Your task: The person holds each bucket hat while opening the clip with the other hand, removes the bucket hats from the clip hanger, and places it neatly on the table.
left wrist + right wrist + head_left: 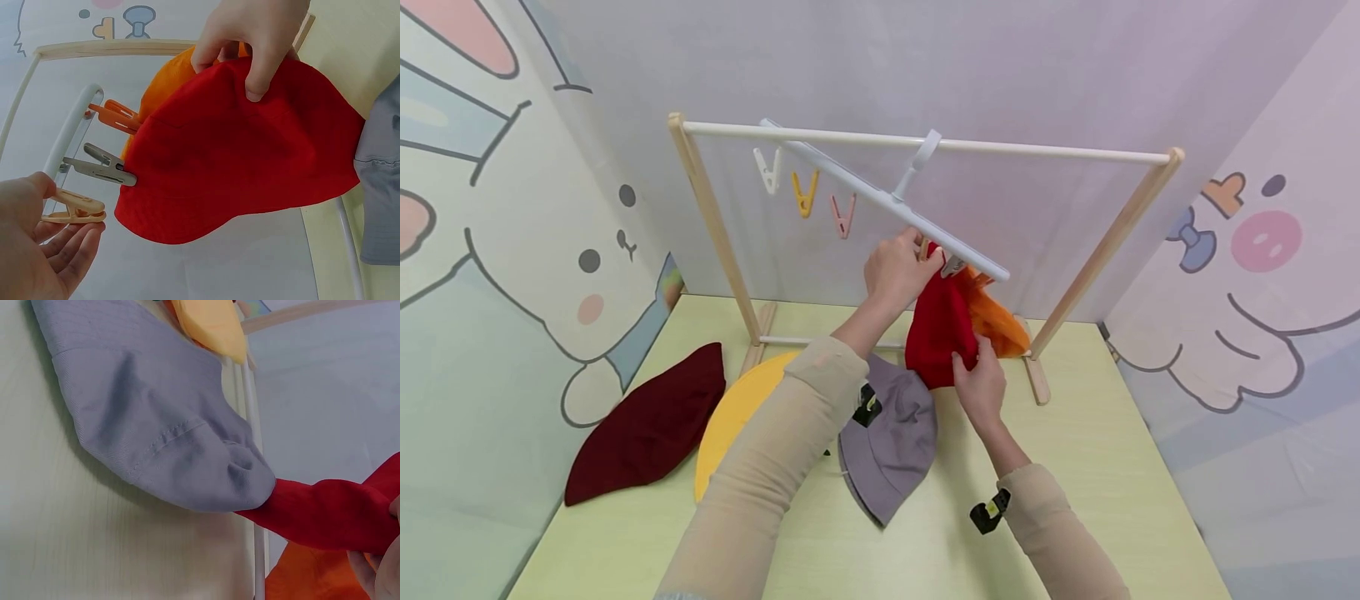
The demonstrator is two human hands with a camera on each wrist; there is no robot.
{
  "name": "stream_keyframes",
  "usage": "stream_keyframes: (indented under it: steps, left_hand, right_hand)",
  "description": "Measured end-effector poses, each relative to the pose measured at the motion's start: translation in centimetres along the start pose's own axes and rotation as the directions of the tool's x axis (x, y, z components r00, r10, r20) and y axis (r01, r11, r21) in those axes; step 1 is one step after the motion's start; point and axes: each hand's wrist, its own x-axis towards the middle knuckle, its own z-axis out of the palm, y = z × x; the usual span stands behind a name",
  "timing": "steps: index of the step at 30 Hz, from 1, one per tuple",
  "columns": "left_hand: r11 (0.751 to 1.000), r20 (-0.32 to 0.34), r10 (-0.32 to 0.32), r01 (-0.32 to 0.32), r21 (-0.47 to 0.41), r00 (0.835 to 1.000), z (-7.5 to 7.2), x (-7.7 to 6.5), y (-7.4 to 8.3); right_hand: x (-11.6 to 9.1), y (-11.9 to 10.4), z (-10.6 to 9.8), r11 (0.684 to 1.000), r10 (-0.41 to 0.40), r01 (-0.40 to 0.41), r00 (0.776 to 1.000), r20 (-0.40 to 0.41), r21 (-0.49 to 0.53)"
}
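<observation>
Pale green table under wooden rack. Red hat hanging from grey clip on tilted white hanger. Left hand pinching beige clip; right hand pinching hat brim. Could slip off if pulled.

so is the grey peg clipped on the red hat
Yes, the grey peg bites the edge of the red hat, which the right hand pinches.
</observation>
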Motion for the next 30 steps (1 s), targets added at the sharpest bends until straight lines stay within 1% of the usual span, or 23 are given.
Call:
stream_keyframes:
  steps: [5, 12, 24, 30]
  left_hand:
    - [1.000, -0.002, 0.005, -0.005, -0.020, 1.000, 0.0, 0.0, 0.0]
    - [1.000, -0.001, 0.011, -0.011, -0.027, 1.000, 0.0, 0.0, 0.1]
    - [0.999, 0.019, 0.003, -0.002, -0.045, 1.000, 0.2, 0.0, 0.2]
    - [0.999, 0.025, 0.007, -0.006, -0.049, 1.000, 0.2, 0.1, 0.1]
  right_hand:
    - [0.3, 0.2, -0.3, 1.000, -0.026, 0.027, 0.998, -0.056, 0.009]
    - [0.7, 0.5, -0.8, 0.999, -0.035, 0.036, 0.992, -0.118, 0.005]
    - [1.1, 0.3, -2.4, 0.997, -0.063, 0.069, 0.982, -0.176, 0.029]
    - [1.0, 0.1, -3.2, 0.997, -0.072, 0.078, 0.981, -0.180, 0.024]
